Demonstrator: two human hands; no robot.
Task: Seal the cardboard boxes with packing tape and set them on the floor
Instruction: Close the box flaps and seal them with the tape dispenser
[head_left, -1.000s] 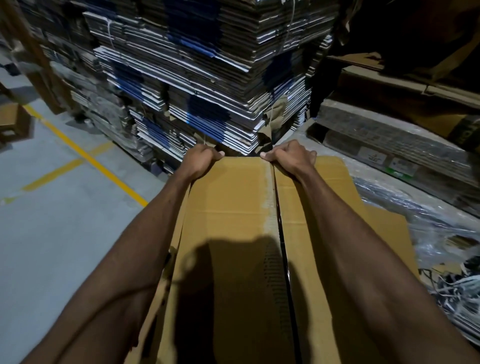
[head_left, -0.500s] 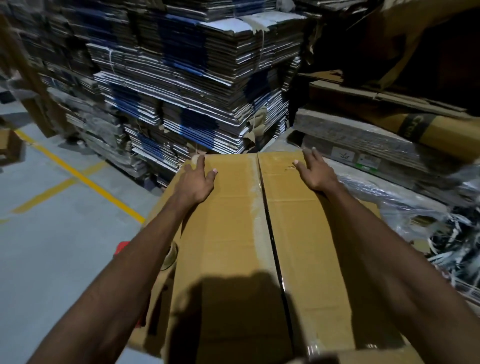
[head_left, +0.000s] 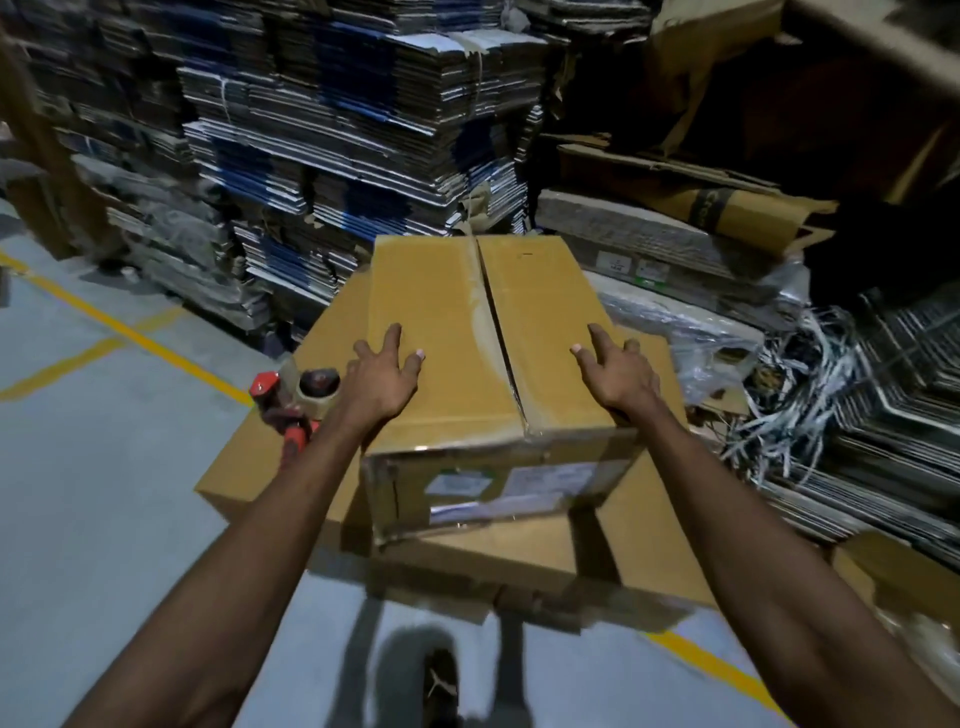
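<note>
A brown cardboard box (head_left: 441, 291) with its two top flaps closed along a centre seam sits on a larger flat cardboard stack (head_left: 644, 535). My left hand (head_left: 384, 376) rests flat on the left flap with fingers spread. On the right flap near the box's right edge lies my right hand (head_left: 615, 371), fingers straight. A red tape dispenser (head_left: 296, 402) with a roll of tape lies on the lower cardboard, just left of my left wrist. Clear tape and labels show on the box's near face (head_left: 498, 486).
Tall stacks of flattened cartons (head_left: 332, 156) stand behind the box. Wrapped bundles, loose strapping (head_left: 800, 384) and more cardboard crowd the right. Grey floor (head_left: 104, 467) with yellow lines lies to the left and in front, where my shoe (head_left: 441, 686) shows.
My hands let go of the box's far edge and slid back along the flaps to its near half, fingers now flat. The view has pulled back, showing the dispenser and the near face.
</note>
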